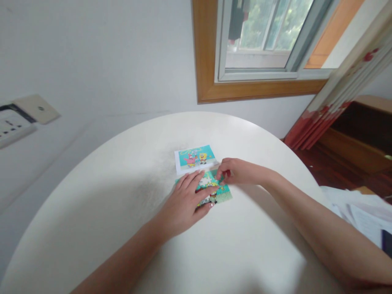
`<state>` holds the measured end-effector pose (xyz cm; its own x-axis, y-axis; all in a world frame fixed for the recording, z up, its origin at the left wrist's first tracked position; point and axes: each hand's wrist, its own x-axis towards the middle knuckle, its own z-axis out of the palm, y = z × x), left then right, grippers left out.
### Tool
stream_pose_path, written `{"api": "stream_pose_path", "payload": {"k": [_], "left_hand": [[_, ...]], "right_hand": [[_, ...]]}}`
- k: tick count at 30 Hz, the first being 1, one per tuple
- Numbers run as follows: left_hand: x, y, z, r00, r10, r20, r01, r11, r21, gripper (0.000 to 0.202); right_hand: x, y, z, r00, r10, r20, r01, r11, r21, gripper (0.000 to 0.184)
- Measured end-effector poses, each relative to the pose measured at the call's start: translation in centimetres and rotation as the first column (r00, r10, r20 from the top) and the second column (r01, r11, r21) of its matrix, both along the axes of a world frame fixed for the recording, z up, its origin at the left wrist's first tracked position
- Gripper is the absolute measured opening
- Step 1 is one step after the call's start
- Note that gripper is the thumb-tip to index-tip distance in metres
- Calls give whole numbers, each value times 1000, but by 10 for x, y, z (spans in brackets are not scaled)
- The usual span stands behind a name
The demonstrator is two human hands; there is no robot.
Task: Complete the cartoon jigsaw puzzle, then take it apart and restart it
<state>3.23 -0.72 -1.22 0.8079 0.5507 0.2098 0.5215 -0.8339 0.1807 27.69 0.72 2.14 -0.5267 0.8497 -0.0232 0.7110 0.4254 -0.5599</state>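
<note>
A small cartoon jigsaw puzzle lies flat near the middle of a round white table. My left hand rests flat on the puzzle's left part, fingers stretched out and spread. My right hand is at the puzzle's upper right corner, its fingers pinched together on a small puzzle piece that I can barely make out. Just behind the puzzle lies a picture card with the same cartoon figures on a turquoise ground.
A white wall runs behind the table, with a wall socket plate at the left. A wood-framed window and a red-and-cream curtain are at the right. White papers lie at the right edge.
</note>
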Motion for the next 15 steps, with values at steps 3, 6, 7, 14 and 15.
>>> {"api": "stream_pose_path", "payload": {"k": [3, 6, 7, 14, 15], "left_hand": [[0, 0, 1, 1000, 1, -19, -1, 1000, 1, 37], [0, -1, 2, 1000, 1, -13, -1, 1000, -6, 37], [0, -1, 2, 1000, 2, -10, -3, 1000, -10, 37], [0, 0, 0, 1000, 4, -11, -4, 1000, -8, 36], [0, 0, 0, 1000, 4, -11, -4, 1000, -8, 36]], "right_hand": [[12, 6, 7, 991, -129, -21, 131, 988, 82, 18], [32, 12, 11, 931, -363, 44, 347, 915, 207, 20], [38, 14, 11, 909, -410, 78, 384, 894, 231, 20], [48, 11, 8, 880, -434, 192, 432, 900, 54, 15], [45, 11, 7, 880, -429, 205, 429, 902, 50, 15]]}}
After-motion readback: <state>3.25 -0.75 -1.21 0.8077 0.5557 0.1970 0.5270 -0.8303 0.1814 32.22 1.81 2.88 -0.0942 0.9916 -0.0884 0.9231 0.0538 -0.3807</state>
